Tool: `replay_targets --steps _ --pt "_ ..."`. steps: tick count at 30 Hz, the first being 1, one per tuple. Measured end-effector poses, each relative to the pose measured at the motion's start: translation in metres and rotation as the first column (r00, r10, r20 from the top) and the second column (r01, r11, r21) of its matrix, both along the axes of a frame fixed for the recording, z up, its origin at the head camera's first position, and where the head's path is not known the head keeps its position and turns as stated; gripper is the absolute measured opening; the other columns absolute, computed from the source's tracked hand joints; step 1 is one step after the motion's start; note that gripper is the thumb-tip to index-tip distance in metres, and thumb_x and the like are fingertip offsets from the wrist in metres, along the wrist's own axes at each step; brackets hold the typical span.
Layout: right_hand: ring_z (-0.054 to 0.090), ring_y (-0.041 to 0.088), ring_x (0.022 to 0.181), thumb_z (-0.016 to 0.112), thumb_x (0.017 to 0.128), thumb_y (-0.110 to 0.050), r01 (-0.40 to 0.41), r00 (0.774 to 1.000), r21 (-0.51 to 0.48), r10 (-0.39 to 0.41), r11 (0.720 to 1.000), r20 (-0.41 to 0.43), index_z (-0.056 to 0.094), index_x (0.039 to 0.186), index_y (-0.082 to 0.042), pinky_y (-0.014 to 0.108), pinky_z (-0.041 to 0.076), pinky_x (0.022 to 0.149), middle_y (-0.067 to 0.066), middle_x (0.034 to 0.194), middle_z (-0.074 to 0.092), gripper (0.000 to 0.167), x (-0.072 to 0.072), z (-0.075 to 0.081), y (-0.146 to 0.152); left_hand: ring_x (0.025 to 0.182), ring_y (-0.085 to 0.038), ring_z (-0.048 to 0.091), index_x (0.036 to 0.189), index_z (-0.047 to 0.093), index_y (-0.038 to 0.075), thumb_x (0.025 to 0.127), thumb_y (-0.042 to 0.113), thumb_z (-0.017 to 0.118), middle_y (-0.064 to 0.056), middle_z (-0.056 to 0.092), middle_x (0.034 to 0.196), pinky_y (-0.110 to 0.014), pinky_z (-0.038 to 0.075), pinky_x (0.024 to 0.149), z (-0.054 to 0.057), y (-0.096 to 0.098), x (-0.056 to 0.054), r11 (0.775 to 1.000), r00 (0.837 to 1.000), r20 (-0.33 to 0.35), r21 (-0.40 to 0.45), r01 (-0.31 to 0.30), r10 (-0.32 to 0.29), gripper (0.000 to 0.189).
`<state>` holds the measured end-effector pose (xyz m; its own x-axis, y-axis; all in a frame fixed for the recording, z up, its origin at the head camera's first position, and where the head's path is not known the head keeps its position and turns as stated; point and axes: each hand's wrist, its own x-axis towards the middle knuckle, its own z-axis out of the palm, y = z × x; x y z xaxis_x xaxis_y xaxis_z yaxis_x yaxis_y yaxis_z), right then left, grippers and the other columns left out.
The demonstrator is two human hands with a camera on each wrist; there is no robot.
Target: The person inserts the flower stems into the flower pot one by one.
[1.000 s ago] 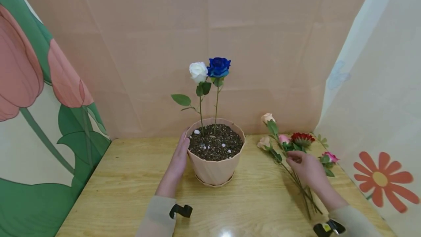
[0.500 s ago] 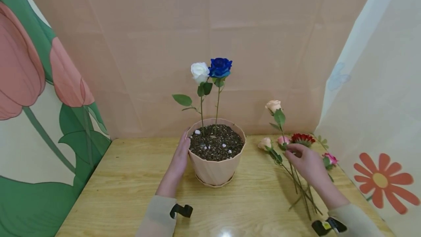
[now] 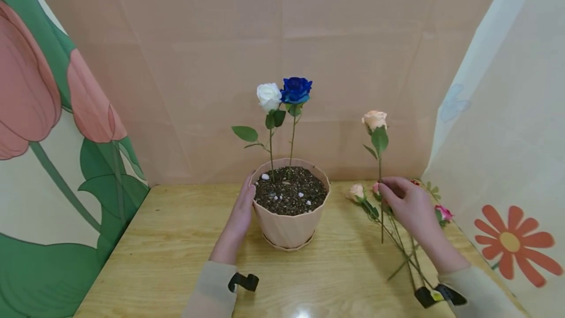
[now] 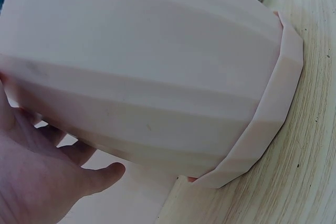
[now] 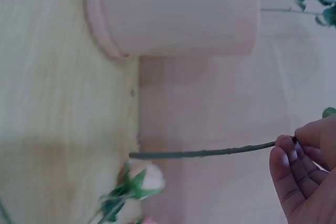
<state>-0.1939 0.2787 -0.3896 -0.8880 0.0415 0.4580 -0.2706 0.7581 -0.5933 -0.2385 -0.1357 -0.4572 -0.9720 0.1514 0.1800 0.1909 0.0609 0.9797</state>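
Observation:
My right hand (image 3: 408, 205) pinches the stem of a peach rose (image 3: 375, 120) and holds it upright above the other flowers. In the right wrist view the lower stem (image 5: 205, 153) runs bare from the fingertips. My left hand (image 3: 241, 207) rests against the left side of a pink flowerpot (image 3: 289, 229), fingers straight along its wall. The left wrist view shows that hand (image 4: 47, 171) beside the ribbed pot wall (image 4: 147, 77). Dark soil (image 3: 287, 195) with white pebbles fills the pot. A white rose (image 3: 269, 96) and a blue rose (image 3: 296, 90) stand in it.
Right of the pot, several flowers lie with crossed stems on the wooden table (image 3: 185, 239), among them another peach rose (image 3: 355, 193) and a bright pink bloom (image 3: 444, 213). A plain pink cloth (image 3: 203, 63) hangs behind; printed flower panels flank both sides.
My right hand has lifted the peach rose from the pile and turned it upright, its stem end rising off the other stems. My left hand stays on the pot.

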Motion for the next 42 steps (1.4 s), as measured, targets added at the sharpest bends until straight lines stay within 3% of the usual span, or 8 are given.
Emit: replay_targets --steps 5,18,24,31,42 --pt "0.073 0.013 0.083 0.068 0.113 -0.032 -0.037 0.999 -0.055 0.034 0.998 -0.042 0.079 0.124 -0.004 0.017 0.055 0.066 0.01 0.1 0.08 0.033 0.0 0.021 -0.014 0.169 -0.034 0.004 0.179 0.015 0.034 0.119 0.059 0.027 -0.003 0.01 0.184 -0.071 0.004 0.13 -0.001 0.0 -0.002 1.0 1.0 -0.006 0.007 0.004 -0.004 0.066" --pt "0.073 0.012 0.084 0.069 0.112 -0.033 -0.098 0.992 -0.188 0.081 0.977 -0.096 0.078 0.122 -0.005 0.016 0.056 0.068 0.012 0.101 0.079 0.031 -0.004 0.075 -0.051 0.169 -0.031 0.001 0.179 0.015 0.032 0.12 0.054 0.027 0.0 0.009 0.185 -0.069 0.002 0.131 0.0 -0.001 -0.002 1.0 1.0 0.009 0.016 0.014 -0.014 0.064" --pt "0.072 0.011 0.082 0.07 0.112 -0.026 -0.158 0.974 -0.192 0.122 0.968 -0.189 0.077 0.118 -0.003 0.014 0.056 0.073 0.012 0.098 0.079 0.026 -0.011 0.094 -0.071 0.169 -0.034 0.0 0.179 0.014 0.03 0.121 0.052 0.026 -0.003 0.008 0.185 -0.07 0.002 0.13 0.002 0.0 0.0 1.0 1.0 0.007 0.002 0.008 -0.008 0.064" --pt "0.073 0.01 0.08 0.071 0.111 -0.022 -0.221 0.95 -0.175 0.172 0.959 -0.26 0.078 0.114 -0.003 0.016 0.056 0.071 0.009 0.094 0.079 0.021 -0.024 0.105 -0.095 0.169 -0.035 0.003 0.179 0.015 0.022 0.122 0.046 0.026 -0.008 0.01 0.185 -0.067 0.003 0.132 0.002 0.001 -0.001 1.0 1.0 -0.022 0.005 0.002 -0.001 0.063" --pt "0.076 0.023 0.085 0.069 0.112 -0.015 -0.276 0.95 -0.184 0.239 0.943 -0.2 0.075 0.119 -0.001 0.016 0.059 0.073 0.012 0.102 0.079 0.017 -0.049 0.095 -0.127 0.169 -0.034 0.003 0.179 0.015 0.03 0.12 0.055 0.028 -0.002 0.009 0.185 -0.069 0.004 0.131 -0.004 -0.001 -0.002 1.0 1.0 -0.011 0.019 0.013 -0.013 0.065"
